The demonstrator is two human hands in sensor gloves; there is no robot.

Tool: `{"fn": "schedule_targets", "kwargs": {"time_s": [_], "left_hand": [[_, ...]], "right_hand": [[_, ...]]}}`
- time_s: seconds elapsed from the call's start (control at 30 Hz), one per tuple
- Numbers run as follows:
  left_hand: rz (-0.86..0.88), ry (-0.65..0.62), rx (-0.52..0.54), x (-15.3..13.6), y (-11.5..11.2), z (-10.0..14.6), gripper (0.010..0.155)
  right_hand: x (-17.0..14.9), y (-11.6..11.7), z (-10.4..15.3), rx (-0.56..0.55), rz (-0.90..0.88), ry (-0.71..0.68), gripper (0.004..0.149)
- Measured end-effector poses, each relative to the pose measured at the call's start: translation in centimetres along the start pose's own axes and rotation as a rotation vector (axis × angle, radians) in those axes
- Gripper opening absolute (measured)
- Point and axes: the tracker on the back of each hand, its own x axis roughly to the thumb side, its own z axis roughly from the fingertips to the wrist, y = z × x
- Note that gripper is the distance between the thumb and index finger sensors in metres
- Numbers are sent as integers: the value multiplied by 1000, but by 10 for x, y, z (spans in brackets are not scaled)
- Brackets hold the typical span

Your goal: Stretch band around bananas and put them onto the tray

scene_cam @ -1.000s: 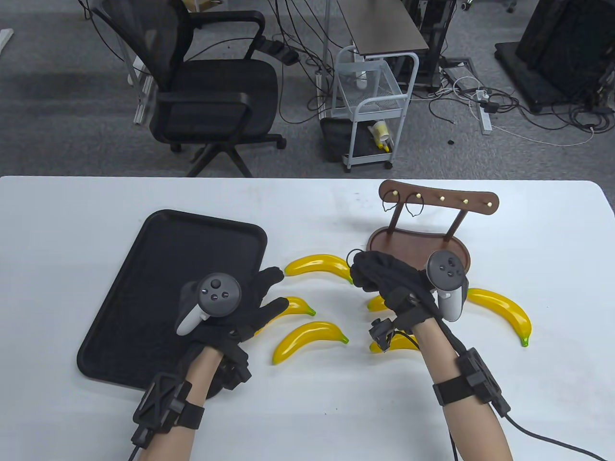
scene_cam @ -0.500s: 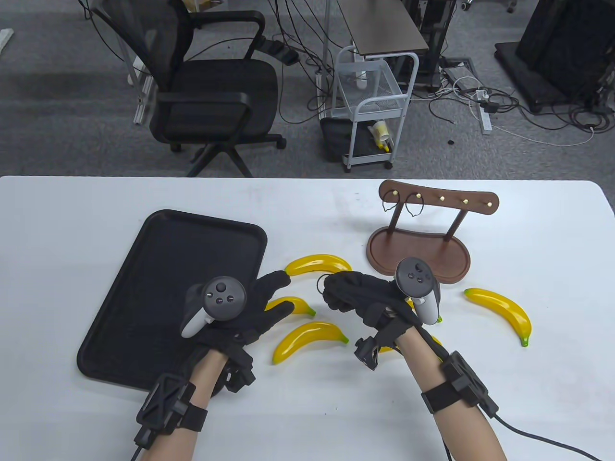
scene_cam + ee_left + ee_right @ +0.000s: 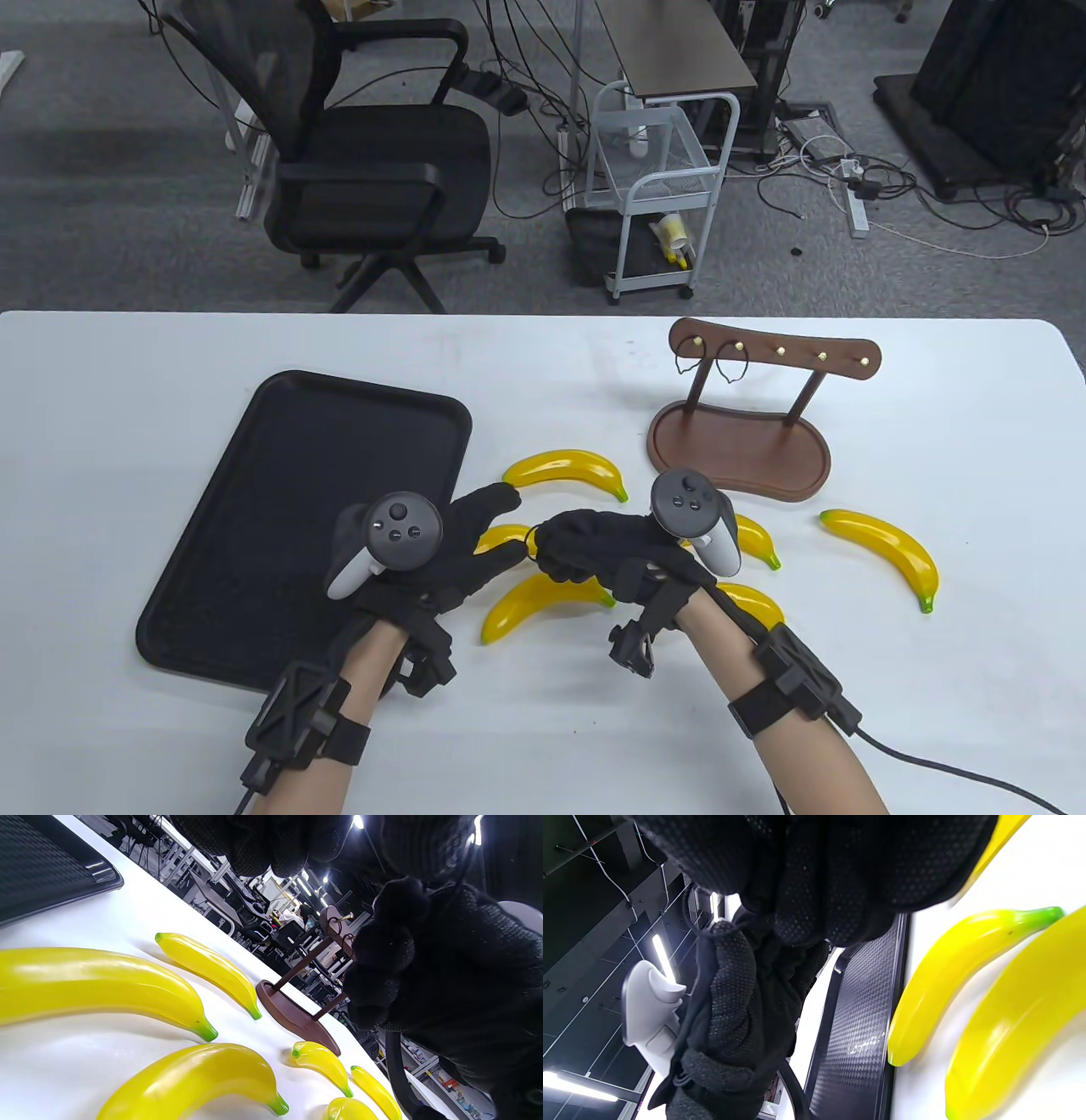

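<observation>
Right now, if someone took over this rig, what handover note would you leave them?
Right hand: fingers curled, pinching a thin black band above the bananas.
Left hand: open, fingers straight, reaching toward the band; whether it touches is unclear.
Six bananas lie loose on the table, right of the tray, which holds none. Two more bands hang on the wooden rack.
Done: one band in hand.
Left: stretch it round bananas, then move them onto the tray.

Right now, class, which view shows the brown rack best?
The table view: the whole rack, hooks, posts and base, sits unblocked. The left wrist view shows it small and tilted, partly behind a glove. The right wrist view misses it.
</observation>
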Motion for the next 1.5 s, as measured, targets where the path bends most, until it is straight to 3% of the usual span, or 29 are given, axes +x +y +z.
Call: {"fn": "schedule_targets", "kwargs": {"time_s": [0.43, 0.8, 1.5], "left_hand": [[-26, 6, -32, 0, -8, -2, 77], [-25, -25, -40, 4, -8, -2, 82], [-31, -62, -35, 12, -10, -1, 84]], "right_hand": [[-13, 13, -5, 90, -34, 41, 38], [-18, 19, -7, 157, -180, 56, 38], [-14, 27, -8, 135, -113, 57, 38]]}}
